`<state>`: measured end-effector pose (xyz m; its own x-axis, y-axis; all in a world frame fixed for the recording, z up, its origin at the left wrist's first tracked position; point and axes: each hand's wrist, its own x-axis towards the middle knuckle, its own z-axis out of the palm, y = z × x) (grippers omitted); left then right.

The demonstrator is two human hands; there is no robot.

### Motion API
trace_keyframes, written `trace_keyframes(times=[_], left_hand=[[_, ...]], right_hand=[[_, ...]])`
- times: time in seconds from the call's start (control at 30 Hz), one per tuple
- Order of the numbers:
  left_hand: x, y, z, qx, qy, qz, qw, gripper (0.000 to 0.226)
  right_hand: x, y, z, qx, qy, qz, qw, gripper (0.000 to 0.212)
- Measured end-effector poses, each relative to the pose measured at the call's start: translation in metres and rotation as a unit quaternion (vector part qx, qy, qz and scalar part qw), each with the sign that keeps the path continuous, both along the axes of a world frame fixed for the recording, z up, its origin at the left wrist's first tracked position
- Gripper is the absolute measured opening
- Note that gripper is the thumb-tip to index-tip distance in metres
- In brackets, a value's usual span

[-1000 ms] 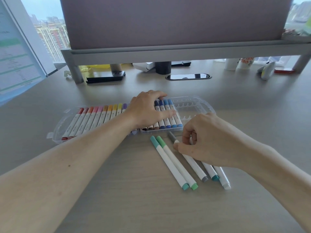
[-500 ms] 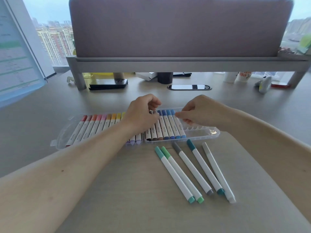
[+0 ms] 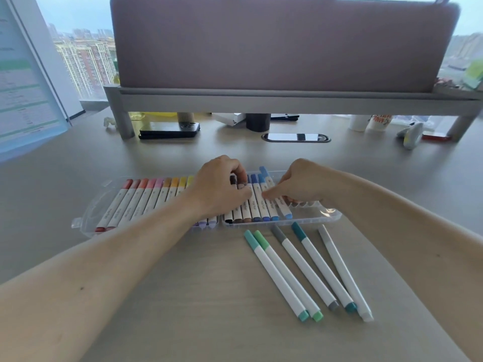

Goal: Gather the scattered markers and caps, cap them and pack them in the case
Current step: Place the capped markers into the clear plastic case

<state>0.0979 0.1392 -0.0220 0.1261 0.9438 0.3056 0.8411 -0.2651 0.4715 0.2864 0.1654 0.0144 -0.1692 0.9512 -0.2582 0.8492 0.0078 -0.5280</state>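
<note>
Markers (image 3: 146, 202) mostly filled the case (image 3: 326, 215) — five loose markers (image 3: 305, 269) lay outside.
Right hand (image 3: 300, 184) pinched a blue marker (image 3: 283, 207); left hand (image 3: 219, 189) curled, grip unclear.

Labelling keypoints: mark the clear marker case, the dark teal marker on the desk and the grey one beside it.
clear marker case (image 3: 328, 213): head view, bare right end.
dark teal marker (image 3: 323, 267): head view, white barrel.
grey marker (image 3: 305, 268): head view, white barrel.

5 loose markers (image 3: 308, 273), 1 case (image 3: 332, 216), 7 cased markers (image 3: 257, 205) in rt half.
</note>
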Motion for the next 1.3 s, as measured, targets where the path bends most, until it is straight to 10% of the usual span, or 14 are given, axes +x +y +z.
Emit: trace_keyframes(times=[1.3], left_hand=[[-0.006,-0.001,-0.003,0.012,-0.056,0.027,0.998,0.015]], right_hand=[[-0.034,-0.013,0.013,-0.050,-0.018,0.019,0.998,0.041]])
